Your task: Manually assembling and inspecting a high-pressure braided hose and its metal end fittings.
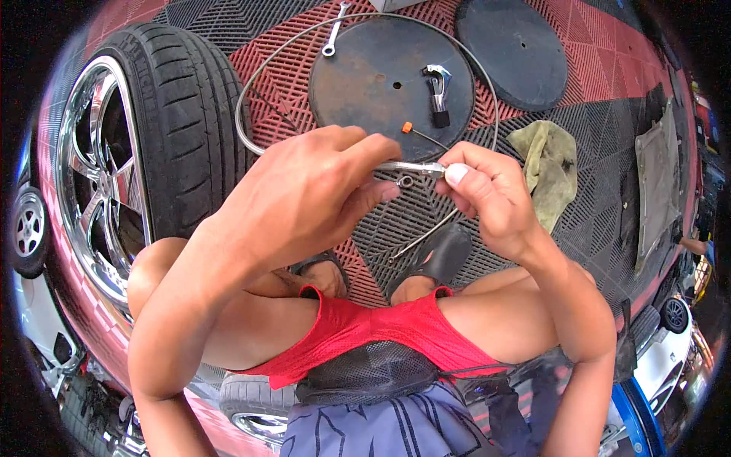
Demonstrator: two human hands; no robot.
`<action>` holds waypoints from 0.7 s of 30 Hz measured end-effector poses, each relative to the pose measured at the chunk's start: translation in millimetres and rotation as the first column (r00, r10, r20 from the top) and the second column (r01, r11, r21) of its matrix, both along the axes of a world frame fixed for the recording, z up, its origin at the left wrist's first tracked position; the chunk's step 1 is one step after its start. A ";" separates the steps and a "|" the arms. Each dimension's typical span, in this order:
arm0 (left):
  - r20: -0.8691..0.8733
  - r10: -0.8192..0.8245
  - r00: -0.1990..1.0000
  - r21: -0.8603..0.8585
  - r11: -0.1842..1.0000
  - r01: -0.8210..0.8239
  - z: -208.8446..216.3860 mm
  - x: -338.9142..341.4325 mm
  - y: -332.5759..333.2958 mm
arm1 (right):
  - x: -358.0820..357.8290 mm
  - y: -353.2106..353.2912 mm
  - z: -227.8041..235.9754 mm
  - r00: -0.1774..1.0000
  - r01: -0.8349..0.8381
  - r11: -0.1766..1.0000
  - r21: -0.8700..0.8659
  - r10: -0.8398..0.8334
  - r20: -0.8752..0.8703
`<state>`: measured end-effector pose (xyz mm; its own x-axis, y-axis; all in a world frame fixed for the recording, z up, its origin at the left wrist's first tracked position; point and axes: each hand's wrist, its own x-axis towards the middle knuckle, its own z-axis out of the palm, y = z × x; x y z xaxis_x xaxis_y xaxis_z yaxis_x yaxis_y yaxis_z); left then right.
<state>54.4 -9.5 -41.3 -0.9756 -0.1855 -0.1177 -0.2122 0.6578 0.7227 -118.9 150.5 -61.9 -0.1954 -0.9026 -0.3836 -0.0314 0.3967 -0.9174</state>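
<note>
Both hands are raised in front of me over the floor tiles. My left hand (312,179) is closed around a silver braided hose (403,165), whose end points right. A small ring-shaped metal piece (406,182) shows by its thumb tip; I cannot tell what it belongs to. My right hand (491,190) pinches the metal fitting (435,169) at that end between thumb and fingers, which partly hide it. Beyond the hands, a long loop of braided line arches over a round black disc (358,84). A thin line with an orange cap (407,128) lies near my right fingers.
A ring spanner (333,34) and a tubing cutter (438,95) lie on the disc. A second black disc (518,57) is at far right. A wheel with a tyre (179,114) stands at left. A stained yellowish cloth (550,164) lies right of my right hand.
</note>
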 end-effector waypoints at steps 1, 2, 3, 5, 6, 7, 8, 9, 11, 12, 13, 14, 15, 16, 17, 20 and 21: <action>-0.015 0.009 1.000 0.010 1.000 -0.009 -0.1 -1.5 1.8 | -0.6 -0.9 -0.3 1.000 0.004 1.000 -0.017 -0.004 0.030; -0.008 0.010 1.000 0.010 1.000 -0.010 -0.3 -2.3 3.6 | 0.5 -2.3 -1.2 0.998 0.007 0.999 -0.036 -0.005 0.065; -0.054 -0.008 0.998 0.048 0.999 0.010 -1.2 -4.1 5.4 | 2.5 -4.4 -0.6 0.997 0.007 0.999 -0.035 -0.005 0.071; -0.144 0.026 0.989 0.139 0.990 -0.006 -7.4 -8.2 9.0 | 5.3 -8.7 2.5 0.978 -0.075 0.996 0.042 0.065 0.197; -0.146 0.025 0.989 0.140 0.990 -0.004 -8.4 -7.8 7.5 | 5.1 -9.3 0.0 0.979 -0.074 0.996 0.044 0.064 0.196; -0.112 0.056 0.992 0.118 0.992 -0.043 -7.8 -7.0 5.2 | 4.9 -10.4 -6.2 0.967 0.004 0.998 0.056 -0.018 0.255; -0.082 0.084 0.993 0.095 0.993 -0.076 -6.9 -9.6 1.9 | 2.0 -11.8 -14.4 0.945 0.084 0.994 0.073 -0.103 0.310; -0.110 0.125 0.986 0.078 0.990 -0.117 -1.5 -12.1 -3.0 | -6.2 -13.9 -22.1 0.935 0.110 0.992 0.058 -0.123 0.333; -0.059 0.214 0.975 0.099 0.973 -0.208 10.4 -13.3 -14.5 | -13.5 -18.2 -46.6 0.988 0.115 0.991 0.064 -0.121 0.091; -0.026 0.237 0.971 0.066 0.970 -0.235 17.0 -11.2 -22.4 | -6.9 -19.3 -66.4 0.992 0.078 0.996 0.038 -0.074 -0.104; -0.049 0.238 0.970 0.074 0.969 -0.234 18.9 -13.4 -26.9 | 0.8 -19.4 -83.9 0.932 -0.135 0.981 0.140 0.173 -0.318; -0.046 0.230 0.972 0.074 0.971 -0.226 15.8 -16.6 -25.7 | 11.8 -14.5 -102.9 0.774 -0.304 0.908 0.287 0.411 -0.481; -0.116 0.213 0.970 0.138 0.971 -0.197 16.7 -19.4 -23.3 | 27.1 -0.5 -128.2 0.647 -0.416 0.852 0.318 0.523 -0.554; -0.209 0.221 0.953 0.224 0.959 -0.174 12.6 -13.7 -26.4 | 42.0 10.4 -152.8 0.469 -0.517 0.763 0.389 0.632 -0.617; -0.192 0.156 0.969 0.122 0.983 -0.134 21.4 -13.4 -28.1 | 56.1 12.6 -166.0 0.367 -0.588 0.709 0.390 0.663 -0.653; -0.291 0.150 0.945 0.035 0.989 -0.146 23.5 -17.2 -30.5 | 81.9 21.1 -225.5 0.211 -0.678 0.673 0.295 0.562 -0.799; -0.302 0.146 0.942 0.037 0.989 -0.142 32.6 -19.2 -32.4 | 85.2 18.9 -239.4 0.219 -0.661 0.720 0.210 0.453 -0.864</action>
<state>35.2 -41.8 -8.7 -0.9286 -0.3268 0.1759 -0.0731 0.6258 0.7766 -33.6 169.4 -301.4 0.2787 -0.9401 -0.1964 -0.9275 -0.2104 -0.3091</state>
